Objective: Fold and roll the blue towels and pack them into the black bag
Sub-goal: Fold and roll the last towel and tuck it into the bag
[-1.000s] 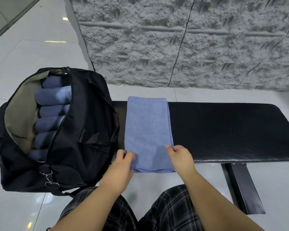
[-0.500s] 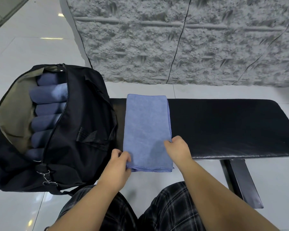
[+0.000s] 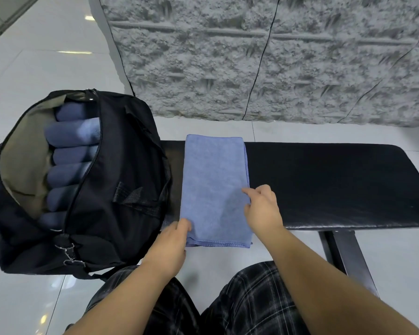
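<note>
Steadying the folded blue towel [image 3: 214, 187] on the bench [image 3: 324, 184], I pinch its near left corner with my left hand [image 3: 172, 240] while my right hand [image 3: 261, 209], fingers loosely bent, presses its right edge, likely squaring the layers before rolling. Left of the towel, the black bag [image 3: 121, 177] lies open, a row of rolled towels [image 3: 70, 160] already packed inside.

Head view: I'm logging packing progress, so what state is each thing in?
Black bag: unzipped, open.
Rolled towels: packed side by side in the bag.
Blue towel: folded flat on the bench, unrolled.
Left hand: grips the towel's near left corner.
Right hand: fingertips on its right edge.
</note>
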Motion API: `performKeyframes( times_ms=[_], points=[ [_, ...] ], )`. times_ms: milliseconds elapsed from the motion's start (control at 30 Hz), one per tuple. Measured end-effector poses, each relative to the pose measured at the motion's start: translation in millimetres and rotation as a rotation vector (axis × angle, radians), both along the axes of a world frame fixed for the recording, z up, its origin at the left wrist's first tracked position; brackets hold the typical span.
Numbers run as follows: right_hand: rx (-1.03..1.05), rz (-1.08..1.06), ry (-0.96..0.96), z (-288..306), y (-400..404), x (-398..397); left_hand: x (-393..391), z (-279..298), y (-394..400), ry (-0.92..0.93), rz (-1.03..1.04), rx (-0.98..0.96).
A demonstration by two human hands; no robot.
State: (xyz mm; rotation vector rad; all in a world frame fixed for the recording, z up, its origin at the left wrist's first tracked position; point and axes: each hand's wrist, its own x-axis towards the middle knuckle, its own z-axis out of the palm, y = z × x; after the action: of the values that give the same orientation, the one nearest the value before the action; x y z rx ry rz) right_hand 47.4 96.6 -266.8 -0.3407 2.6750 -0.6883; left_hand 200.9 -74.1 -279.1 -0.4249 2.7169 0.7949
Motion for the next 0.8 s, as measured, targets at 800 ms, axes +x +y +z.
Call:
performKeyframes(
  times_ms=[800],
  points=[
    [0.072, 0.394, 0.146, 3.7, 7.2, 45.8, -8.6, 5.8, -6.4, 0.264, 0.279, 0.23]
  ],
)
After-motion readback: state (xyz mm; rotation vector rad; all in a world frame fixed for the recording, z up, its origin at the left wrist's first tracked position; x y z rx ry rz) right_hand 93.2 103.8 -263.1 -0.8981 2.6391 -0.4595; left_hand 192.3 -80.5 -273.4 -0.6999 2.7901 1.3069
